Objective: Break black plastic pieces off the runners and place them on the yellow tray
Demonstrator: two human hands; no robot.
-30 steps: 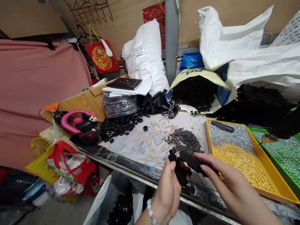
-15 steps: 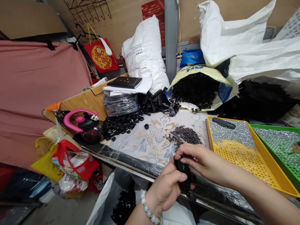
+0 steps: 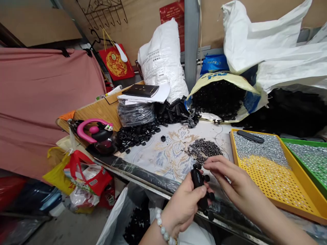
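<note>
My left hand (image 3: 185, 204), with a pale bead bracelet at the wrist, is closed round a black plastic part (image 3: 199, 183) with small round knobs, held upright over the table's front edge. My right hand (image 3: 224, 173) sits just right of it, fingertips pinched at the part's upper end. Whether the pinch holds a small piece I cannot make out. Right behind the hands lies a heap of small dark metal pieces (image 3: 203, 149) on the patterned table cover (image 3: 171, 154).
A yellow perforated tray (image 3: 270, 180) and a green one (image 3: 309, 160) hold silvery bits at right. Black plastic rings (image 3: 138, 133), bagged parts (image 3: 134, 114), an open sack of black parts (image 3: 219, 98) and white sacks (image 3: 163, 58) crowd the back. A pink-and-black gadget (image 3: 95, 134) and hanging bags (image 3: 81, 173) are at left.
A second long black piece that my right hand held a second ago has been brought onto the part in my left hand. My right fingers now pinch at its top.
</note>
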